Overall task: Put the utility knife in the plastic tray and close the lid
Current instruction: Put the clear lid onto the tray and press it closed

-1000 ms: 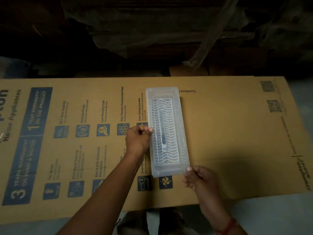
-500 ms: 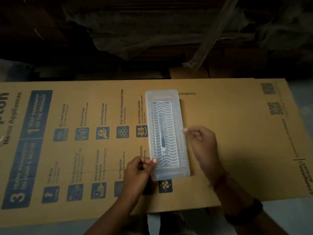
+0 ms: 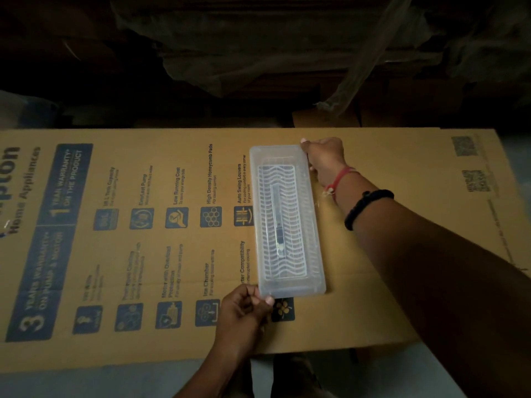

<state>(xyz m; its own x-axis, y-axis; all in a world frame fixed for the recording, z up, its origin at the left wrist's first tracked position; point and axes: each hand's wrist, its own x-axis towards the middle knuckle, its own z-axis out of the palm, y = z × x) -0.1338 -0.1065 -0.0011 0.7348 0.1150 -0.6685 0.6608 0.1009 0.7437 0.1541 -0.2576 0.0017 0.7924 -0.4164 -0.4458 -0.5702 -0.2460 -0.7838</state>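
Note:
A long translucent plastic tray (image 3: 311, 239) with its lid on lies lengthwise on the flattened cardboard. Through the lid I see the utility knife (image 3: 278, 222) lying along the ribbed inner rack. My left hand (image 3: 244, 311) pinches the tray's near left corner with thumb and fingers. My right hand (image 3: 324, 158) reaches across and grips the far right corner, its arm passing beside the tray's right side.
The printed cardboard sheet (image 3: 388, 282) covers the work area, with grey floor along its near edge. Dark crumpled plastic sheeting (image 3: 258, 53) and stacked material rise behind the far edge. A small cardboard piece (image 3: 324, 117) sits just beyond that edge.
My right hand moved from the tray's near right corner up along its right side to the far right corner. My left hand slid from the left edge's middle down to the near left corner.

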